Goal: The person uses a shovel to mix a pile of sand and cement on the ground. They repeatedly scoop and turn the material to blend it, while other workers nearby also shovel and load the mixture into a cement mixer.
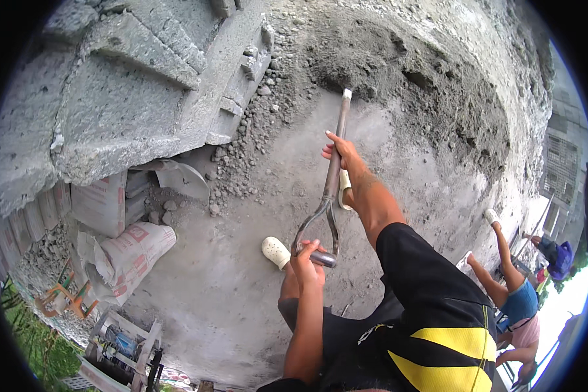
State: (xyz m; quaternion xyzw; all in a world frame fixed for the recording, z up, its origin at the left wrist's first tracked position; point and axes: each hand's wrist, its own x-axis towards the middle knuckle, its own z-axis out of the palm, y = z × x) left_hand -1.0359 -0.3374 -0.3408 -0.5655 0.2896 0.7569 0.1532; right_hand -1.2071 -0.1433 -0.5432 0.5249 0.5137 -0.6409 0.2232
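Note:
I hold a shovel [334, 175] with a dull metal shaft and a forked handle. Around the crossbar at its near end, my left hand [309, 264] is closed. My right hand [341, 151] grips the shaft higher up, its thumb lying along it. At the far end the blade is hidden, with the pale socket meeting the edge of a dark grey heap [398, 72] of sand-like, crumbly material. The heap curves away to the right.
Big grey concrete slabs [124, 104] rise at the left, with pebbles along their foot. Paper sacks [137, 251] lie below them, near a machine frame [124, 349] and an orange stand [65, 297]. People [519, 304] are at the right. My pale clogs [276, 251] stand on the dusty floor.

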